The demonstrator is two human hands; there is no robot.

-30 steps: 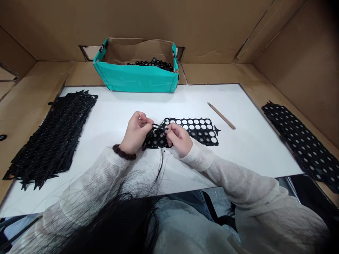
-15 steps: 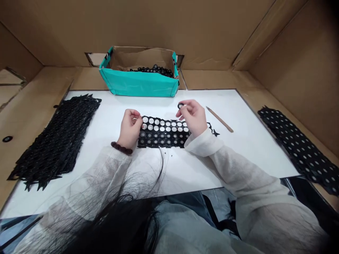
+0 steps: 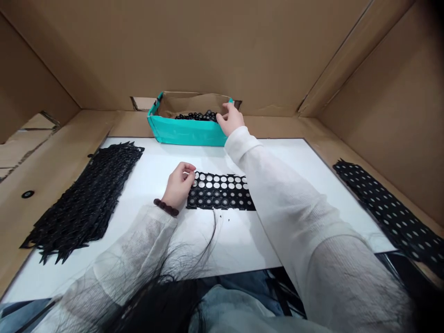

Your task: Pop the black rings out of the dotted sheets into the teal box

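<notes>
A black perforated mat (image 3: 218,193) lies on the white board, its two upper rows of holes showing white and its two lower rows holding black rings with grey centres. At its upper left corner, my left hand (image 3: 179,183) is closed, thumb and fingers pinching the edge. My right hand (image 3: 231,119) reaches over the right end of a turquoise-fronted cardboard box (image 3: 187,132). Its thumb and fingers are apart beside a heap of small black rings (image 3: 199,116) inside; no ring shows between them. My right sleeve covers the mat's right end.
A thick stack of black mats (image 3: 90,199) lies at the left. Mats with pale dots (image 3: 388,208) lie along the right edge. One loose black ring (image 3: 27,194) is on the cardboard at far left. Cardboard walls (image 3: 194,46) enclose the back and sides.
My right hand has moved from above the mat, where it held a black ring, forward to the box. My left hand keeps its place at the mat's corner. The view has tilted up slightly.
</notes>
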